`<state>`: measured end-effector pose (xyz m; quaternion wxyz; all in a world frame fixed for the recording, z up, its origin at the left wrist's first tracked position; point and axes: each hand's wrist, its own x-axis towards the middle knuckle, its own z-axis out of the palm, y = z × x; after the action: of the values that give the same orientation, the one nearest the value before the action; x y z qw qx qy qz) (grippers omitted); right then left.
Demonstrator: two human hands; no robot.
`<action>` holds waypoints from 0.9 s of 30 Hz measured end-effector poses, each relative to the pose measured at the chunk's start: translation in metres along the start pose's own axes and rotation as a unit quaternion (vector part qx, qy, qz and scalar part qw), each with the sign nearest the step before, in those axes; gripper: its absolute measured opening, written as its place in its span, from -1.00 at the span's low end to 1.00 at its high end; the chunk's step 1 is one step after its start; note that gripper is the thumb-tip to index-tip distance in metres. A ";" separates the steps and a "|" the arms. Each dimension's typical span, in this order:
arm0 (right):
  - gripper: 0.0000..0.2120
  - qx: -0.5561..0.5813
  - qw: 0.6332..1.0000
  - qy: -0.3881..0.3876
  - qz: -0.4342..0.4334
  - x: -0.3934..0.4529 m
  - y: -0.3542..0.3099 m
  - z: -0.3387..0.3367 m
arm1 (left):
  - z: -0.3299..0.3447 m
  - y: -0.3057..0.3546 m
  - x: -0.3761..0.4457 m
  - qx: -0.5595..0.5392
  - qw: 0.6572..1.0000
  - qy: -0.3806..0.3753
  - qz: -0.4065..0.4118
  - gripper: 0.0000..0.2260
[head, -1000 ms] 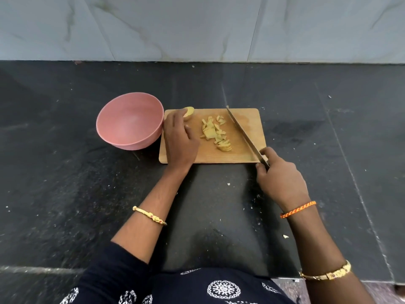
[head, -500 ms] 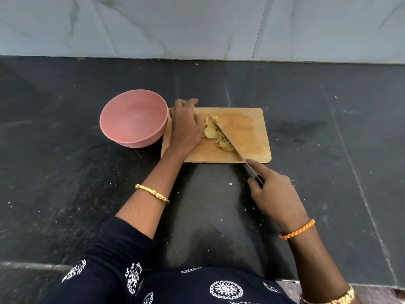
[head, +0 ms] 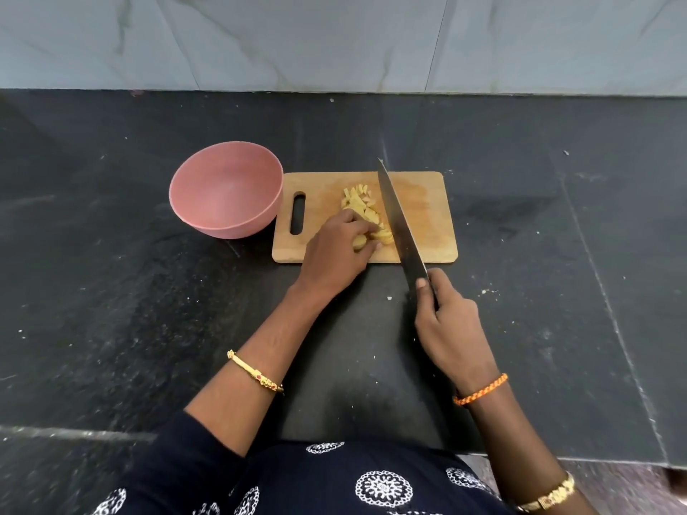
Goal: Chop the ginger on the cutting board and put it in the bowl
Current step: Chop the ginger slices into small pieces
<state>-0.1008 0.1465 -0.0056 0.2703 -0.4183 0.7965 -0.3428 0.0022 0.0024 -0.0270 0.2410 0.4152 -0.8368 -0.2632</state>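
The right hand [head: 450, 325] has its grip wrapped on the knife [head: 399, 224], blade beside the ginger [head: 362, 211]. The left hand [head: 338, 250] pinches an uncut stub on the board [head: 427, 217]. Most ginger looks sliced; the bowl [head: 226, 189] on the counter [head: 111, 291] seems empty, so transfer remains.

black stone counter [head: 520, 328], pale specks scattered; on it a pink bowl [head: 226, 189] touching the left edge of a wooden cutting board [head: 427, 217], both near the back wall.
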 end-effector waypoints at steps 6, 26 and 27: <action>-0.85 -0.029 0.999 -0.013 -0.021 0.015 -0.010 0.010 | 0.003 -0.002 0.003 -0.011 0.999 0.034 -0.021 -0.80; -0.89 -0.202 0.971 -0.110 0.063 0.008 -0.023 0.007 | 0.011 0.002 -0.001 -0.023 0.994 0.101 -0.044 -0.88; -0.89 -0.197 0.972 -0.112 0.066 0.005 -0.021 0.004 | 0.011 0.003 -0.001 -0.024 0.994 0.100 -0.046 -0.88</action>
<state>-0.0904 0.1323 0.0071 0.2923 -0.4457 0.8387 -0.1114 -0.0055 0.0069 -0.0333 0.3213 0.4716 -0.7820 -0.2506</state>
